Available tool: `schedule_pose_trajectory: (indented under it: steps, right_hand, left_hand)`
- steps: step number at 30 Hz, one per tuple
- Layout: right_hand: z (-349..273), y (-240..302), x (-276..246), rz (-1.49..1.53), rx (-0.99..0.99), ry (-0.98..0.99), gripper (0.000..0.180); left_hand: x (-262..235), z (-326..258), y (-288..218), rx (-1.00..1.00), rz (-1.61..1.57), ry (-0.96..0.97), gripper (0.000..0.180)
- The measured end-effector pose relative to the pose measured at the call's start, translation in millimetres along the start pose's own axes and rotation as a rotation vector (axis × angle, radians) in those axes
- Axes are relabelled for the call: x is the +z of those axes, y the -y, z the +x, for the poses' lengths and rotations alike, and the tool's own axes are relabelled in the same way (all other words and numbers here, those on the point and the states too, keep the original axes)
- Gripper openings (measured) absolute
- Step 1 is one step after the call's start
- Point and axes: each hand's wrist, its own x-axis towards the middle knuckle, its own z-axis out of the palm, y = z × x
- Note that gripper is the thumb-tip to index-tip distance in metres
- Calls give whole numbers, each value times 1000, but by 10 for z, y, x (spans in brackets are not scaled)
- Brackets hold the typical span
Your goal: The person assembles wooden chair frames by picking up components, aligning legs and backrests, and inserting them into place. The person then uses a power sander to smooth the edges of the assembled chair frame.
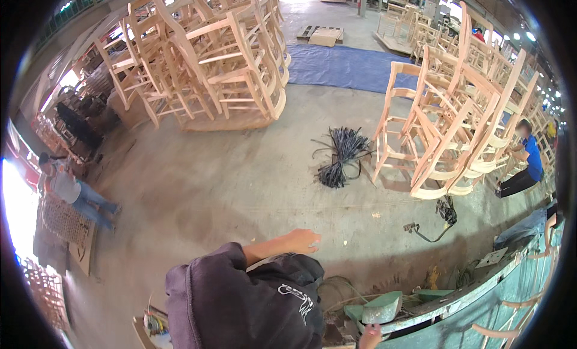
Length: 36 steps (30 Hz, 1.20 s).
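My left hand [305, 241] reaches out past my dark shirt [240, 301], over the concrete floor. Its fingers look loosely curled, and I see nothing in them. At the bottom of the view, my right hand [370, 335] is beside the near end of a long green-topped bench [481, 316]. Most of that hand is cut off, so its grip is unclear. Just beyond it stands a green block-like piece [383, 307] with a pale worn face, close to the bench's rim.
Wooden chair frames are stacked at left [222, 66] and right [451, 120]. Between them lie a bundle of black strips [344, 153] and a blue tarp [354, 66]. A person [75, 189] stands far left; another in blue [532, 156] sits right. Curved wooden pieces [496, 331] lie on the bench.
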Motion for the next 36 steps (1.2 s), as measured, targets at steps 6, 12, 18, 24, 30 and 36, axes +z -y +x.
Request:
schedule_pose_trajectory:
  steps: [6, 12, 18, 24, 30, 36]
  right_hand:
    - [83, -452, -1573, -239, 78, -490, 45]
    - [339, -1019, -1152, 354, 128, -731, 29]
    - [-15, -1276, -521, 611, 393, -821, 25]
    - [-99, -1912, -1623, 514, 668, -1075, 26]
    - [1701, -2280, -4046, 231, 374, -1244, 35]
    - [3901, -2928, -6330, 150, 123, -1583, 51]
  left_hand:
    - [550, 1095, -1505, 135, 4, 292, 35]
    - [1955, 2209, -2693, 547, -130, 325, 46]
    - [4097, 3376, -3872, 531, -195, 325, 69]
    - [5720, 3859, -5070, 351, -92, 305, 87]
    - [5975, 4119, -5302, 375, 117, 181, 104]
    - [5821, 4181, -5492, 263, 68, 343, 113]
